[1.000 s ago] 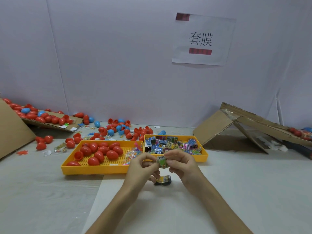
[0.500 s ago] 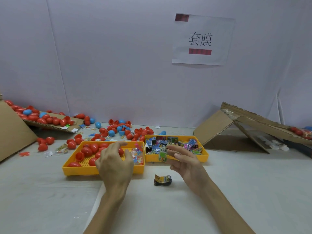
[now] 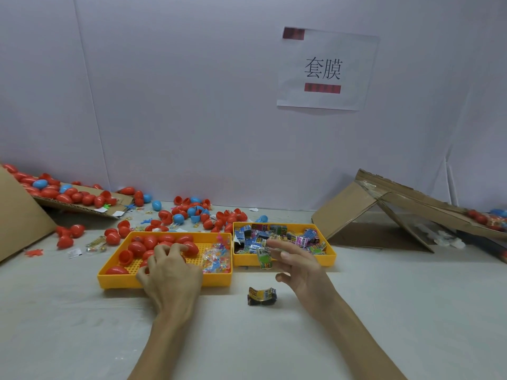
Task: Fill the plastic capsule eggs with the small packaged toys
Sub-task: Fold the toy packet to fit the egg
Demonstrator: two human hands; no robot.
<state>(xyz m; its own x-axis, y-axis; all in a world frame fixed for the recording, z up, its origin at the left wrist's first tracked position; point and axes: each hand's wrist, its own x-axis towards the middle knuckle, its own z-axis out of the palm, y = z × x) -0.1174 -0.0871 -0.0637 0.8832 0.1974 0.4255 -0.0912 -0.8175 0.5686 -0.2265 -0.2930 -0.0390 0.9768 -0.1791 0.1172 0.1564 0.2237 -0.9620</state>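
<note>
My left hand (image 3: pixel 170 270) reaches into the left yellow tray (image 3: pixel 120 281), its bent fingers down on the red capsule eggs (image 3: pixel 142 244) there. Whether it grips one is hidden under the hand. My right hand (image 3: pixel 301 267) hovers in front of the right yellow tray (image 3: pixel 327 257) and pinches a small green packaged toy (image 3: pixel 264 257) between thumb and fingers. That tray is full of several colourful packaged toys (image 3: pixel 277 235). Another packaged toy, yellow and black (image 3: pixel 262 296), lies on the table between my hands.
Clear bags of tiny toys (image 3: pixel 216 259) fill the left tray's right end. Loose red and blue eggs (image 3: pixel 192 211) litter the table's back. Cardboard sheets stand at the left (image 3: pixel 19 218) and right (image 3: pixel 384 212). A paper sign (image 3: pixel 326 69) hangs on the wall.
My hands have separated: the left moved away from the green toy to the left tray and dropped onto the red eggs. The right stayed holding the toy, shifting slightly up and right.
</note>
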